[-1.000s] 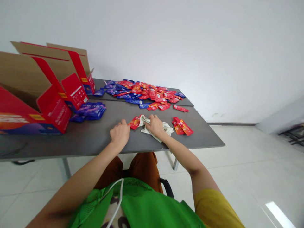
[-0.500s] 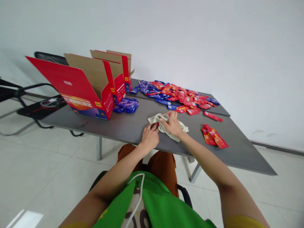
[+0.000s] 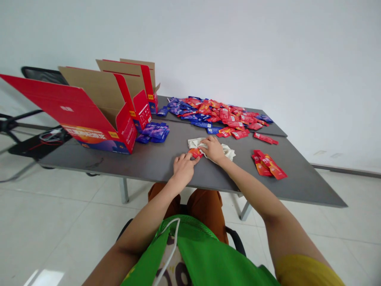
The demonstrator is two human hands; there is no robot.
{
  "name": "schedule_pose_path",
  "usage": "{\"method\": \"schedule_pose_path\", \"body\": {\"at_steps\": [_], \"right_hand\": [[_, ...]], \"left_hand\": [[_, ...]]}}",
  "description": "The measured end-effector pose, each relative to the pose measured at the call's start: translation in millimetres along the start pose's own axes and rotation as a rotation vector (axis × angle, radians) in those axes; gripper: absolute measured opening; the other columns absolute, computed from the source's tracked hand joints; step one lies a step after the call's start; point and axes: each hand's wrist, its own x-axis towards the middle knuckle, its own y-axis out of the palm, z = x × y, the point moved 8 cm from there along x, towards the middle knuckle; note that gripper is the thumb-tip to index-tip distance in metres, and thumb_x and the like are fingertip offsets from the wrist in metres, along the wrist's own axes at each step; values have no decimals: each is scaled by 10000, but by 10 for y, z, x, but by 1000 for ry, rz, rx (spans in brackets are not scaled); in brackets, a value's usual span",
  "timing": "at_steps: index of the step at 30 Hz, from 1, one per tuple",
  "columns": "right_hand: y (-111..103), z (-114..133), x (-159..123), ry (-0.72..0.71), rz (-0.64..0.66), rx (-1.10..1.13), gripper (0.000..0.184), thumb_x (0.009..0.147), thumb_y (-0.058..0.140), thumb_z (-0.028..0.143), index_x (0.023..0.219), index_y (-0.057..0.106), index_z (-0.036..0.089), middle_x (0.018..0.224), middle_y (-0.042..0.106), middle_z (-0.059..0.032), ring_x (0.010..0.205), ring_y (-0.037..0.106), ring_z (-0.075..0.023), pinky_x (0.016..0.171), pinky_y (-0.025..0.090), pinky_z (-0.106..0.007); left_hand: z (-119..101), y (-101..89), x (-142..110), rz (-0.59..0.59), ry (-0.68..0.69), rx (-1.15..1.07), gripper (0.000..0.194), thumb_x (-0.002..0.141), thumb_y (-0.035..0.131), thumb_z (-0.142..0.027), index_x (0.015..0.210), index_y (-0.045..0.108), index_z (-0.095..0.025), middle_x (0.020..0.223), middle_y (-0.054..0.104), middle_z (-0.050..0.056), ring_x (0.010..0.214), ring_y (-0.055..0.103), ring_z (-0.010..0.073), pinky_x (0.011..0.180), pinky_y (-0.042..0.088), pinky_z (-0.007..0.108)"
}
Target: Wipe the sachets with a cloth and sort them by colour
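Near the table's front edge, my left hand (image 3: 183,169) has its fingertips on a red-orange sachet (image 3: 195,152) that lies flat on the table. My right hand (image 3: 213,149) is closed on a crumpled off-white cloth (image 3: 228,152), pressing it against the sachet. The cloth covers the sachet's far and right parts. Two or more red sachets (image 3: 269,164) lie overlapped to the right of my right hand. To the left, a small stack of blue-purple sachets (image 3: 156,132) rests beside the boxes.
A large mixed heap of red and blue sachets (image 3: 220,114) spreads along the back of the grey table (image 3: 143,161). One red sachet (image 3: 266,138) lies apart at the right. Open red cardboard boxes (image 3: 98,129) stand in a row on the left, and a black chair (image 3: 38,143) is beyond them.
The view has swung left, bringing the boxes and chair further in. My left hand held the sachet out from the cloth; now it lies flat with the cloth over part of it.
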Motion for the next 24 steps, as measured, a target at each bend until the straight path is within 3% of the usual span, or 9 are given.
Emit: {"method": "schedule_pose_path", "body": {"at_steps": [6, 12, 15, 18, 24], "right_hand": [[-81, -309, 323, 166, 103, -217, 278, 914, 575, 351, 1119, 719, 228, 1095, 616, -134, 1003, 554, -271, 790, 430, -343], [-397, 79, 357, 25, 5, -98, 318, 934, 536, 439, 1129, 728, 277, 1055, 633, -88, 968, 576, -238, 737, 409, -303], [-266, 356, 188, -60, 116, -1, 349, 921, 529, 514, 1158, 710, 333, 1057, 637, -43, 920, 584, -203, 716, 403, -280], [-84, 568, 20, -172, 206, 22, 356, 945, 477, 504, 1157, 711, 339, 1095, 626, -41, 979, 559, -206, 788, 403, -286], [33, 465, 9, -110, 176, -86, 418, 958, 426, 510, 1253, 658, 326, 1178, 582, -88, 1041, 496, -258, 855, 398, -331]], "left_hand": [[6, 66, -17, -12, -67, 9, 495, 938, 378, -189, 1316, 573, -444, 1337, 542, 38, 1134, 473, 241, 921, 399, 405], [-12, 66, -11, -4, -87, 27, 477, 948, 395, -200, 1312, 570, -453, 1367, 531, 32, 1181, 460, 243, 950, 392, 424], [-31, 45, -25, -23, -81, 25, 425, 950, 408, -219, 1254, 634, -412, 1349, 543, 45, 1183, 455, 250, 958, 389, 430], [-37, 40, -42, -49, -88, 46, 366, 957, 406, -237, 1107, 728, -323, 1365, 536, 51, 1215, 426, 259, 969, 381, 428], [-25, 36, -32, -77, -81, 15, 367, 949, 420, -216, 1117, 709, -366, 1320, 568, 27, 1169, 445, 250, 927, 387, 424]]}}
